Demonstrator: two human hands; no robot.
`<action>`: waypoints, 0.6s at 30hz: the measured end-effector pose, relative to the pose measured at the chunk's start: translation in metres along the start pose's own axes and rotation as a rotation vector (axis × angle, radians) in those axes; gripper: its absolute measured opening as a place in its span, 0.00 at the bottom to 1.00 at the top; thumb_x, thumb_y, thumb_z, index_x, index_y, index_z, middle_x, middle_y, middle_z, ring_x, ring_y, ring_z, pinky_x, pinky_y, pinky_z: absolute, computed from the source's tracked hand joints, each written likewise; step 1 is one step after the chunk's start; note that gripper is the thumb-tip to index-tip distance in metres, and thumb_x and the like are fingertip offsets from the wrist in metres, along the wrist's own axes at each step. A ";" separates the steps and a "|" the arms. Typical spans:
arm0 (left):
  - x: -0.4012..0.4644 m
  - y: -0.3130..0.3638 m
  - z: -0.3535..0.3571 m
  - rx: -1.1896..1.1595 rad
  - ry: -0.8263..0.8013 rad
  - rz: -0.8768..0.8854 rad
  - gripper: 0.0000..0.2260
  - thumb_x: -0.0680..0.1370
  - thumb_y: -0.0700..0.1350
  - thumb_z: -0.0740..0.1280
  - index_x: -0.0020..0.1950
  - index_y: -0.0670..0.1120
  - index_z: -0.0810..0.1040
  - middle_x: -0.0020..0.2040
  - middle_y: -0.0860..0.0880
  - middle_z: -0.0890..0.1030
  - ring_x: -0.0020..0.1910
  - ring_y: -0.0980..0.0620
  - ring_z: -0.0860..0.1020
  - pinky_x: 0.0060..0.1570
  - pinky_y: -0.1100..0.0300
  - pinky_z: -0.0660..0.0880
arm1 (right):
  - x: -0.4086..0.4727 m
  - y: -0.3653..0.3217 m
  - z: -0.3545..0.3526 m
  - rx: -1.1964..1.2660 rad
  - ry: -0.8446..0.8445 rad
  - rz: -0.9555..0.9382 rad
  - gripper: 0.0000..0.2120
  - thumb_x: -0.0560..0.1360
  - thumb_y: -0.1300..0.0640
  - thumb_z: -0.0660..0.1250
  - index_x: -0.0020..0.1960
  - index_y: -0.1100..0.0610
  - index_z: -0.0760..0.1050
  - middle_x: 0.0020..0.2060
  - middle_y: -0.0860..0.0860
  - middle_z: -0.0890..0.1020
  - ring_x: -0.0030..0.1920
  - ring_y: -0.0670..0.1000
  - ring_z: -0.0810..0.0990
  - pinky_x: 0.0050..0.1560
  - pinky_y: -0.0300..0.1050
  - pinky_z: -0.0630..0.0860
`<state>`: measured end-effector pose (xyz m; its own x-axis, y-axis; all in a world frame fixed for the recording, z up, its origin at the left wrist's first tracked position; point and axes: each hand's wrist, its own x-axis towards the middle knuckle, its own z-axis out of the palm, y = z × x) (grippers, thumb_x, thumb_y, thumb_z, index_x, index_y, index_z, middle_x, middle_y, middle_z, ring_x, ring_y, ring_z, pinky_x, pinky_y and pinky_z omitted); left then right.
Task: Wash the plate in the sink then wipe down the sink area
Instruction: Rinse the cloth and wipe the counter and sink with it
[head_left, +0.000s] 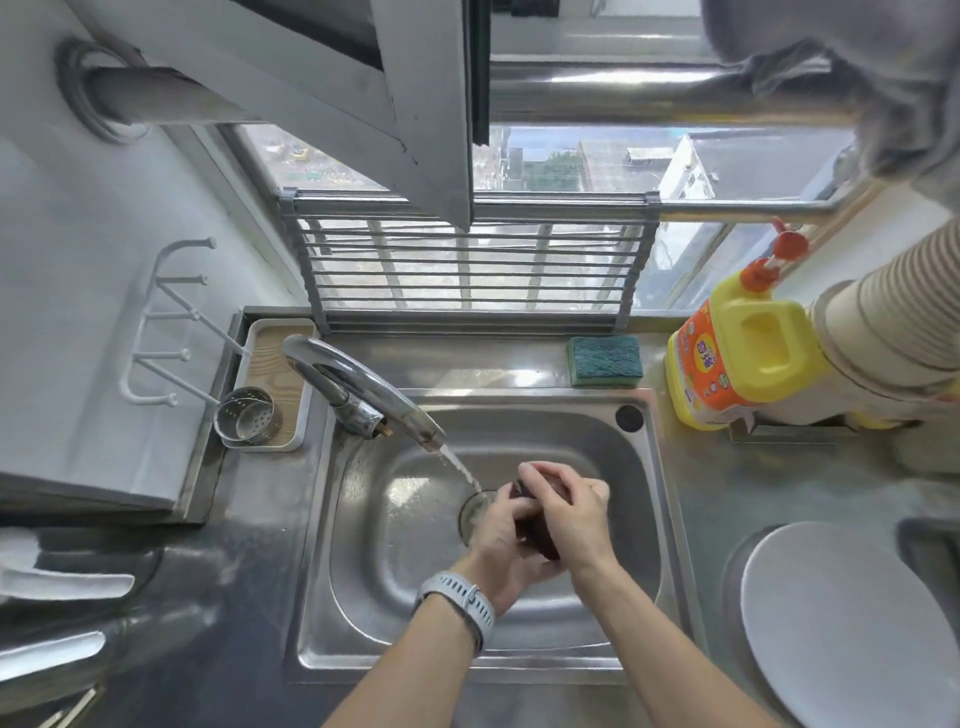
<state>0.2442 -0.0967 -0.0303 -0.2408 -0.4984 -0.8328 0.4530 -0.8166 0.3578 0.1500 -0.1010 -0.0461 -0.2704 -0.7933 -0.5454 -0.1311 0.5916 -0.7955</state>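
Both hands, left (501, 540) and right (563, 512), clutched a dark cloth (535, 530) over the sink (644, 519) drain, beside the tap's (358, 389) stream.

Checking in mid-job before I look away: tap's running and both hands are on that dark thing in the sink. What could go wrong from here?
1. The hands squeeze a dark cloth or sponge over the drain; a dropped piece might block it.
2. The tap stream could splash onto the counter.
3. The white plate lies near the counter's front edge; an elbow might knock it.
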 end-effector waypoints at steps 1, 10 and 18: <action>-0.001 0.001 0.010 -0.008 0.038 -0.007 0.13 0.82 0.49 0.62 0.57 0.43 0.82 0.50 0.41 0.85 0.51 0.44 0.83 0.42 0.52 0.81 | 0.001 -0.003 0.002 0.029 0.000 0.005 0.10 0.72 0.40 0.73 0.48 0.45 0.83 0.52 0.51 0.78 0.50 0.46 0.81 0.55 0.44 0.79; 0.020 -0.001 0.034 0.515 0.407 0.352 0.26 0.84 0.57 0.52 0.43 0.42 0.82 0.44 0.42 0.85 0.46 0.43 0.82 0.52 0.47 0.79 | 0.009 -0.009 0.007 0.074 0.094 0.040 0.16 0.78 0.50 0.63 0.35 0.55 0.77 0.34 0.50 0.84 0.40 0.54 0.82 0.46 0.56 0.79; 0.040 -0.017 0.019 0.693 0.429 0.366 0.24 0.85 0.51 0.51 0.44 0.41 0.82 0.51 0.34 0.84 0.49 0.38 0.81 0.51 0.48 0.76 | 0.013 0.010 0.000 -0.015 0.051 0.010 0.17 0.81 0.54 0.59 0.35 0.56 0.75 0.33 0.50 0.81 0.39 0.54 0.79 0.42 0.49 0.74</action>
<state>0.2107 -0.1080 -0.0624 0.2217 -0.7244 -0.6528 -0.2156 -0.6893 0.6917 0.1455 -0.1053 -0.0615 -0.3198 -0.7791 -0.5392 -0.1421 0.6021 -0.7857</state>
